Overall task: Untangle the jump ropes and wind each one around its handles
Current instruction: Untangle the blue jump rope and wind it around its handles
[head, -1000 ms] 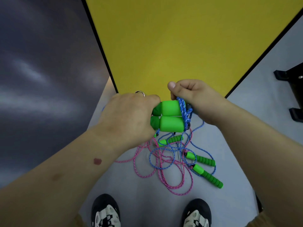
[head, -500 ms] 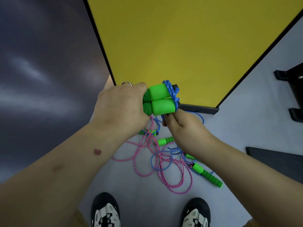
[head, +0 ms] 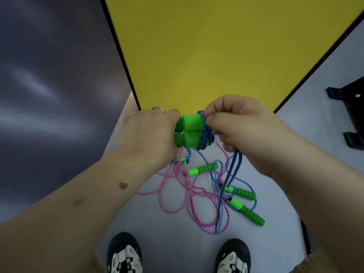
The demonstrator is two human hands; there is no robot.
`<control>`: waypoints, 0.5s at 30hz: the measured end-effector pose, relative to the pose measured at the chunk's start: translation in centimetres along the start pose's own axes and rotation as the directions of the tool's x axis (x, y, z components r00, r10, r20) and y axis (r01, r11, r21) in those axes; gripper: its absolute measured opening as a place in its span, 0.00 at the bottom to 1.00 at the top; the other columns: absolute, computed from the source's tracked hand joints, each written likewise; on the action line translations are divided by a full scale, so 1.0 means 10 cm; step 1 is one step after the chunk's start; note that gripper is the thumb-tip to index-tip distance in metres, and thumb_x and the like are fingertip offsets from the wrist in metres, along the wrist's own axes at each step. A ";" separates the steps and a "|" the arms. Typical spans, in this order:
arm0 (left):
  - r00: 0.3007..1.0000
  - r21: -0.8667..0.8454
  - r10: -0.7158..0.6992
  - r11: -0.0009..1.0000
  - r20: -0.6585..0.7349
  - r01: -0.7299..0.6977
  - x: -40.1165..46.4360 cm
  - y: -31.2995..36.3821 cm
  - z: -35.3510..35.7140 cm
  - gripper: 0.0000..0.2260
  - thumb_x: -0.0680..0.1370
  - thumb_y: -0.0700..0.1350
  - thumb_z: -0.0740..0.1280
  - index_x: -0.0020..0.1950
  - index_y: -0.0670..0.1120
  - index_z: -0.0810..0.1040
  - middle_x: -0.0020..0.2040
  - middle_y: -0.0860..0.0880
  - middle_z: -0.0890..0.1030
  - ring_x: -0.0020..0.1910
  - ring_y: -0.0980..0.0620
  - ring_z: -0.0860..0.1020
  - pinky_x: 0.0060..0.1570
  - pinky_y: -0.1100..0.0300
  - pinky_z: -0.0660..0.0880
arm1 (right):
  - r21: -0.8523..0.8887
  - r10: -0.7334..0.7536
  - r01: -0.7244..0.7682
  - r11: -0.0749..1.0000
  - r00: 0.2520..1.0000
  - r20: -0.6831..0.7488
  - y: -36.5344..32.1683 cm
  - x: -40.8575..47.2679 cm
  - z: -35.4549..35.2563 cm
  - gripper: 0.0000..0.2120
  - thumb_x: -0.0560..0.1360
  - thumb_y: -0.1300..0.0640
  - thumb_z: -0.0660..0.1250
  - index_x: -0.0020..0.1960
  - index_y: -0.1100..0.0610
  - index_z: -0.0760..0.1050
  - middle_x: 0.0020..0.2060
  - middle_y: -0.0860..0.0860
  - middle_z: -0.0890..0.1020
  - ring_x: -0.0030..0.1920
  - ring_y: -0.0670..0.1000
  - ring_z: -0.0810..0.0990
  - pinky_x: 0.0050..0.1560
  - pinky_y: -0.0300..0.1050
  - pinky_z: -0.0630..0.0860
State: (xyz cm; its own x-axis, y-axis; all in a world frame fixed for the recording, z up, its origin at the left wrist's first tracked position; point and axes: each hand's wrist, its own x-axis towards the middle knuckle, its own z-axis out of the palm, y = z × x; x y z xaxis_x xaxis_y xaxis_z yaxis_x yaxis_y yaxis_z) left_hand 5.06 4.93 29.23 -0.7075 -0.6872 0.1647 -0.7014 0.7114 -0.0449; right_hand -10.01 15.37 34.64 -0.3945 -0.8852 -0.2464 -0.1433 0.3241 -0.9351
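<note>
Jump ropes are partly sorted at best, and most of the work looks left to do. Nearest, by the person's shoes [head: 125, 257], a pink rope [head: 178, 186] and loose blue loops lie knotted together on the pale floor [head: 169, 243] with three green handles [head: 202, 169] among them, none wound. Higher up, the left hand [head: 149, 134] clamps two paired handles [head: 190, 133] side by side, while the right hand [head: 236, 127] pinches the blue rope [head: 204, 134], a few turns on. Its hanging strands run into the pile, so snagging looks likely. Beyond stands a yellow panel [head: 216, 46].
</note>
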 end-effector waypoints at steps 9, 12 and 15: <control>0.996 -0.040 0.091 0.995 0.012 -0.090 -0.02 0.04 -0.11 0.16 0.68 0.54 0.70 0.44 0.55 0.63 0.40 0.52 0.71 0.44 0.42 0.78 0.40 0.54 0.61 | -0.149 -0.055 0.055 0.987 0.998 0.000 0.05 0.42 -0.19 0.07 0.80 0.58 0.65 0.50 0.52 0.82 0.34 0.45 0.83 0.28 0.47 0.67 0.27 0.38 0.68; 0.994 -0.064 0.111 0.992 0.005 -0.111 -0.03 0.05 -0.15 0.16 0.68 0.55 0.70 0.44 0.56 0.64 0.41 0.52 0.73 0.45 0.42 0.77 0.41 0.54 0.61 | -0.244 -0.088 0.076 0.967 0.995 -0.038 0.11 0.53 -0.23 0.04 0.76 0.51 0.72 0.47 0.51 0.84 0.31 0.44 0.82 0.27 0.45 0.69 0.30 0.38 0.69; 0.994 -0.073 0.108 0.991 -0.001 -0.108 -0.04 0.05 -0.18 0.16 0.67 0.55 0.70 0.44 0.55 0.64 0.40 0.53 0.71 0.44 0.43 0.77 0.40 0.54 0.60 | -0.099 0.041 -0.040 0.994 0.999 0.013 0.22 0.59 -0.18 0.08 0.74 0.50 0.75 0.44 0.55 0.84 0.30 0.52 0.77 0.28 0.49 0.68 0.30 0.39 0.69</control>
State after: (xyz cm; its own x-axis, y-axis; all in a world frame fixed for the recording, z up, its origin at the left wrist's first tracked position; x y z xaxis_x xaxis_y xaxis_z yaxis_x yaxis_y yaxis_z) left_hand 5.11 5.81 30.93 -0.7792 -0.6060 0.1600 -0.6127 0.7903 0.0098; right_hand -14.31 11.50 31.60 -0.3884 -0.8754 -0.2879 -0.2166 0.3904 -0.8948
